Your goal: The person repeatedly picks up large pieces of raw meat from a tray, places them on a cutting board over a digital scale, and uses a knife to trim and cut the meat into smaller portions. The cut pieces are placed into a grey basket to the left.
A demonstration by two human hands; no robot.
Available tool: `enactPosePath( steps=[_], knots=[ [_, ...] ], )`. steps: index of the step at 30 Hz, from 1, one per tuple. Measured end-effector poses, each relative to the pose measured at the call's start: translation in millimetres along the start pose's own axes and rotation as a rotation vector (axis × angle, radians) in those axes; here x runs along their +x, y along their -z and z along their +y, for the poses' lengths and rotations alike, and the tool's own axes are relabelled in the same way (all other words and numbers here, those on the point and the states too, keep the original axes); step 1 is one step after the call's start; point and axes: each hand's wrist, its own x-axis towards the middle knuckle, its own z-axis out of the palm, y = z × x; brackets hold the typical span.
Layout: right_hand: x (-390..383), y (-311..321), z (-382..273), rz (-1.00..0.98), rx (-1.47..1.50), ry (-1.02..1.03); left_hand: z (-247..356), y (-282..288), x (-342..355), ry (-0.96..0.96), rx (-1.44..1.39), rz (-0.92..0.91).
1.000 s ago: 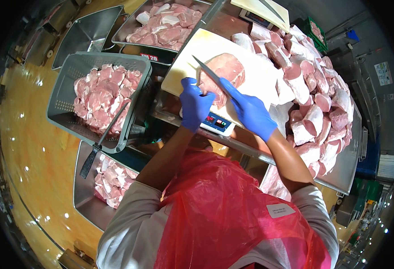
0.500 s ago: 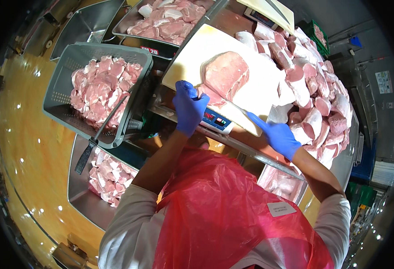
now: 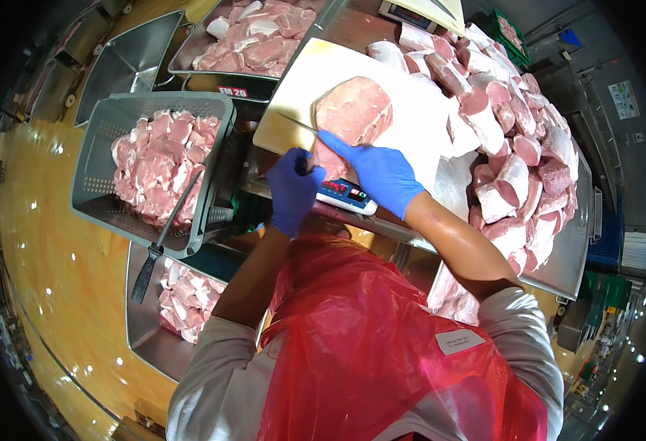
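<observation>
A large slab of pale pink pork point(image 3: 356, 110) lies on the white cutting board point(image 3: 418, 125). My right hand point(image 3: 385, 175), in a blue glove, is closed round a knife point(image 3: 298, 123). Its handle is hidden in the hand, and the thin blade points left across the pork's left edge. A narrower strip of pork point(image 3: 329, 160) extends from the slab toward me, between my hands. My gloved left hand point(image 3: 293, 189) has curled fingers pinching the strip's near left end. Just below the strip, a digital scale point(image 3: 346, 197) shows its lit display at the board's near edge.
A big heap of pork cuts point(image 3: 518, 140) covers the table's right side. At left stands a grey perforated crate point(image 3: 91, 173) of pork pieces, a sharpening steel point(image 3: 162, 246) resting across its rim. Metal tubs point(image 3: 143, 316) of meat sit below and behind it.
My right hand has swung left with the knife, from the board's near right side to the slab's left edge. The left hand has lowered slightly toward me, its fingers still curled at the strip.
</observation>
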Motion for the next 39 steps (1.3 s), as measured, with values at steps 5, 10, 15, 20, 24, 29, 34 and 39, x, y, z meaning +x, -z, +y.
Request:
enactPosePath(
  steps=[5,10,15,20,24,29,34,39],
  knots=[
    [-74.8,2.6,56.0,-0.113,-0.118,0.01,-5.7,8.7,12.9,-0.018,-0.088,-0.046],
    [-147.3,15.0,104.2,-0.311,-0.244,-0.103,-19.6,53.6,8.7,0.132,-0.339,-0.123],
    [-124.9,-4.1,56.6,-0.094,-0.083,-0.04,-10.2,61.3,13.2,0.086,-0.232,-0.36],
    [-25.1,-9.0,-20.1,0.133,0.169,-0.01,5.2,58.4,17.9,-0.013,0.044,-0.52],
    [-27.0,-15.1,-4.4,0.075,0.106,-0.012,1.9,81.1,28.5,0.142,-0.109,-0.434],
    [-123.3,14.7,65.3,-0.229,-0.135,-0.079,20.9,165.6,38.7,0.154,-0.352,-0.109],
    [-178.2,-19.0,120.5,0.24,0.287,-0.193,-27.2,308.7,75.9,-0.013,0.92,0.291],
    [-105.9,-4.2,117.2,0.598,0.835,-0.457,74.2,261.8,92.5,-0.328,0.32,0.371]
  ],
)
